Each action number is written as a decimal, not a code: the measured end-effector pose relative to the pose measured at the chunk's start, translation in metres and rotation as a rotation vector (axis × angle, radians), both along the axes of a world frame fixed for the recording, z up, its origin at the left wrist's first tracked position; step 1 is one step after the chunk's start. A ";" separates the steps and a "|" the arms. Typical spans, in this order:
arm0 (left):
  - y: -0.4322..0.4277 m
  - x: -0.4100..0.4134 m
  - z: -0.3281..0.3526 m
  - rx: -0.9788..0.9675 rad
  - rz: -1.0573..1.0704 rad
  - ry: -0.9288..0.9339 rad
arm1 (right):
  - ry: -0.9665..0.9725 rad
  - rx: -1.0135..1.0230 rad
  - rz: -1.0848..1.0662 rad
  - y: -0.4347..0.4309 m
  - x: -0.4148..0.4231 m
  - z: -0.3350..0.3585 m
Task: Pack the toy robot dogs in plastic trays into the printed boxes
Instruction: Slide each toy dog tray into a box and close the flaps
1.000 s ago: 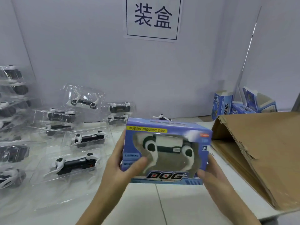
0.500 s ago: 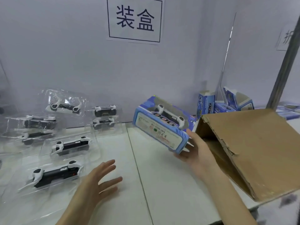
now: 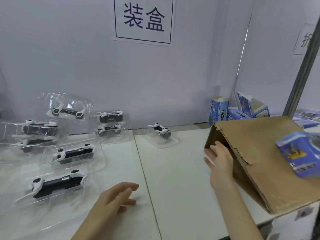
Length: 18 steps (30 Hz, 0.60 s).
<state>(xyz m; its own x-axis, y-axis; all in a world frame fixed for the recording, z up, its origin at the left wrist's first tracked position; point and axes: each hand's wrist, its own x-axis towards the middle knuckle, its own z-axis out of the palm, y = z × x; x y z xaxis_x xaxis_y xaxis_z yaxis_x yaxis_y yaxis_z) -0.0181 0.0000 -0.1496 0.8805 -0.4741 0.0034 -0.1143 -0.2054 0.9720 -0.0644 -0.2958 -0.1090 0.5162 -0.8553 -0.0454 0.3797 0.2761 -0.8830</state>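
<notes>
— Where is the packed box?
— At the far right edge. The blue printed box (image 3: 300, 153) shows blurred over the sloping top of the brown cardboard carton (image 3: 256, 146). I cannot tell whether it rests on the carton.
— And the hands?
— The right hand (image 3: 219, 161) is at the left edge of the carton's dark opening, fingers spread and holding nothing. The left hand (image 3: 117, 196) hangs relaxed and empty, low over the near part of the white table (image 3: 173, 187).
— The dogs?
— They lie at the left in clear plastic trays: the nearest toy robot dog (image 3: 57, 184), a second dog (image 3: 74, 153) just beyond it, and stacked trays (image 3: 39, 130) farther back. A lone dog (image 3: 161, 130) sits mid-table by the wall. Open printed boxes (image 3: 219, 110) stand behind the carton, and a paper sign (image 3: 143, 19) hangs on the wall.
</notes>
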 end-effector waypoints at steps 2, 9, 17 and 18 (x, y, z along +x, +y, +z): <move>-0.003 -0.001 0.000 0.134 -0.090 -0.116 | 0.074 -0.071 0.081 0.006 0.002 -0.005; -0.028 0.029 0.005 0.297 -0.147 -0.351 | 0.217 -0.304 0.242 0.015 0.021 0.001; -0.068 0.082 -0.002 0.754 -0.166 -0.716 | 0.411 -0.800 0.276 -0.027 0.079 0.055; -0.072 0.085 -0.006 0.763 -0.164 -0.730 | 0.449 -0.866 0.257 -0.041 0.091 0.063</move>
